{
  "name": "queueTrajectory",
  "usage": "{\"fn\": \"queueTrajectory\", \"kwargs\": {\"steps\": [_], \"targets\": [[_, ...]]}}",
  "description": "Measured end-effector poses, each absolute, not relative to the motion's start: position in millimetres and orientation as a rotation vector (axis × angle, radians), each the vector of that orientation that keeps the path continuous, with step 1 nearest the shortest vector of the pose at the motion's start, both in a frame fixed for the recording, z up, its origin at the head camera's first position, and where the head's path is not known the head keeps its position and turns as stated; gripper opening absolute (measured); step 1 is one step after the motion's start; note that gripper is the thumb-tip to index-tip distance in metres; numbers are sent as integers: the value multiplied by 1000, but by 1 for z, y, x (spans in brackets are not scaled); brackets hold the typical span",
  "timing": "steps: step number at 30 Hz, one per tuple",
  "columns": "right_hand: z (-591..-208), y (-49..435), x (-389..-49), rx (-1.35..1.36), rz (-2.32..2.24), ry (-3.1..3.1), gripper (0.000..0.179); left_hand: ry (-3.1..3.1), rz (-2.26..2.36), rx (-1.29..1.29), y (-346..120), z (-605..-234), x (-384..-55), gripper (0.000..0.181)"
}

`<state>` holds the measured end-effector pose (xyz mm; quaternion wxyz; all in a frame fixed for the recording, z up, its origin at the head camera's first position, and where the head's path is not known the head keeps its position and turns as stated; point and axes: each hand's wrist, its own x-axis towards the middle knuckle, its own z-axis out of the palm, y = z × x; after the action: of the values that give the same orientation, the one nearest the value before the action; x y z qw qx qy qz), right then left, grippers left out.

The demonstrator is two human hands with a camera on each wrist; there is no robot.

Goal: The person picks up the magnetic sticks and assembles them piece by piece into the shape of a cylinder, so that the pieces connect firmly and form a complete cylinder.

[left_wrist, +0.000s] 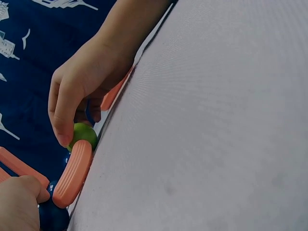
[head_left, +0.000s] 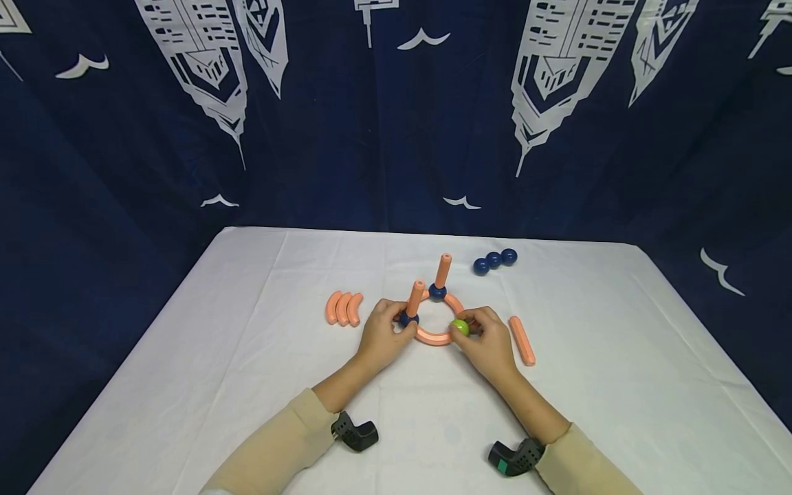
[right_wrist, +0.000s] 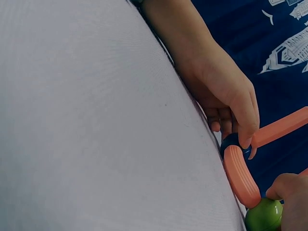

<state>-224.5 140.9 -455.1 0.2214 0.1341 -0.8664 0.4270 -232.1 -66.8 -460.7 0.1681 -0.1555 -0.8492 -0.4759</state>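
Note:
An orange ring (head_left: pixel 433 337) of curved segments lies on the white tablecloth (head_left: pixel 247 385). It is joined by dark blue balls (head_left: pixel 408 318) and a green ball (head_left: pixel 460 327). Two orange rods (head_left: pixel 443 270) stand up from the blue balls. My left hand (head_left: pixel 385 335) grips the near blue ball (right_wrist: pixel 234 143) at the foot of one rod (right_wrist: pixel 279 128). My right hand (head_left: pixel 485 337) pinches the green ball (left_wrist: pixel 83 134) at the end of a curved segment (left_wrist: pixel 73 173).
Three loose curved orange segments (head_left: pixel 344 308) lie left of the ring. A straight orange rod (head_left: pixel 522 339) lies to the right. Three dark blue balls (head_left: pixel 495 260) sit behind it. A dark blue printed curtain (head_left: pixel 396 110) hangs behind the table.

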Motion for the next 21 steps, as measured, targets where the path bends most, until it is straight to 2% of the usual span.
{"fn": "queueTrajectory", "kwargs": {"steps": [21], "targets": [[-449,142,-223,335,1151,-2450,17,-2414,-1354,-438,-66,-463,-233,29]]}}
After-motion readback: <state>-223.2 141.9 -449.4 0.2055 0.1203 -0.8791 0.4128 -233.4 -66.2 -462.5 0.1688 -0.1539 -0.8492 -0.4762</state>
